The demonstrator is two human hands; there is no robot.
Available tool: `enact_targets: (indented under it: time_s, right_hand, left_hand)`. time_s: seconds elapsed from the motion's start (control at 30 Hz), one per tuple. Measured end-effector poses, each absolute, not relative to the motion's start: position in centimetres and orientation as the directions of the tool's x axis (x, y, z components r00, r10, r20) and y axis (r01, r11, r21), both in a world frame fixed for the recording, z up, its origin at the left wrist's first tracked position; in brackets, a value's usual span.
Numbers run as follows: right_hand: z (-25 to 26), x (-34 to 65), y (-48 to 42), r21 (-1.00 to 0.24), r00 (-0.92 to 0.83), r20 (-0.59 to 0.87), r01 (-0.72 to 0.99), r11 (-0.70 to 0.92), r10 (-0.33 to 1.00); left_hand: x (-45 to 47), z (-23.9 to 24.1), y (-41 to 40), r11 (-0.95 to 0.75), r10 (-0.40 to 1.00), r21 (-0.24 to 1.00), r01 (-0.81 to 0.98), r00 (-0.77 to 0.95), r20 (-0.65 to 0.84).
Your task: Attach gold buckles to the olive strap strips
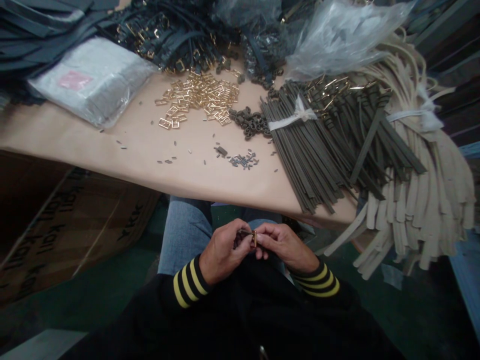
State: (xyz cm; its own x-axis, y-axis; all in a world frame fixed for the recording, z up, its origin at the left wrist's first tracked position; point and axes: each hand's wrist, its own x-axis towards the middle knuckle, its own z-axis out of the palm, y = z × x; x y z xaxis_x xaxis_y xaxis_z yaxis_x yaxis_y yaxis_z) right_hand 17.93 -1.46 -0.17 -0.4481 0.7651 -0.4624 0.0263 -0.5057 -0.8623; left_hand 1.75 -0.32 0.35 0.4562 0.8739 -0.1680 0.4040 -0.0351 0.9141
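Observation:
Above my lap, just off the table's front edge, my two hands meet. My left hand [224, 250] is closed, with its thumb and fingers pinching a small dark strap piece [244, 233], mostly hidden by the fingers. My right hand [287, 246] is closed on a gold buckle [255, 239], which stands between the hands against the dark piece. On the table beyond lie a pile of gold buckles [204, 97], a cluster of dark strap loops [250, 123] and scattered small metal pieces [243, 160].
Dark straps [300, 150] tied with a white strip and a beige strap bundle [420, 200] overhang the table [210, 177] at right. Farther back are dark straps with buckles [176, 37], a plastic-wrapped packet [93, 82] and clear plastic [345, 37]. A cardboard box [93, 225] stands below left.

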Motion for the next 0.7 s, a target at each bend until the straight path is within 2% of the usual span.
enact_targets:
  time_s: [0.13, 0.27, 0.43, 0.53, 0.6, 0.7]
  right_hand:
    - [-0.2, 17.6, -1.5, -0.851, -0.435, -0.488, 0.043, -0.524, 0.757]
    - [-0.5, 17.3, -1.5, -0.855, -0.399, -0.486, 0.035, -0.517, 0.777]
    - [-0.7, 17.4, -1.5, -0.814, -0.399, -0.522, -0.028, -0.580, 0.753]
    - [-0.4, 17.7, -1.5, -0.769, -0.378, -0.565, -0.082, -0.634, 0.733]
    - [0.0, 17.9, -1.3, -0.742, -0.403, -0.585, -0.084, -0.665, 0.703]
    - [0.2, 18.0, -1.2, -0.703, -0.453, -0.617, -0.052, -0.710, 0.643]
  left_hand:
    - [1.9, 0.3, -0.4, 0.032, 0.887, 0.917, 0.397, 0.412, -0.210]
    - [1.9, 0.3, -0.4, 0.027, 0.890, 0.917, 0.399, 0.408, -0.204]
    - [1.8, 0.5, -0.4, -0.168, 0.851, 0.898, 0.407, 0.520, -0.076]
    - [1.4, 0.9, -0.2, -0.228, 0.821, 0.916, 0.330, 0.570, -0.001]
    - [1.0, 1.3, 0.1, -0.141, 0.784, 0.963, 0.231, 0.620, -0.034]
    - [0.3, 1.6, 0.6, 0.168, 0.709, 0.981, 0.094, 0.680, -0.186]
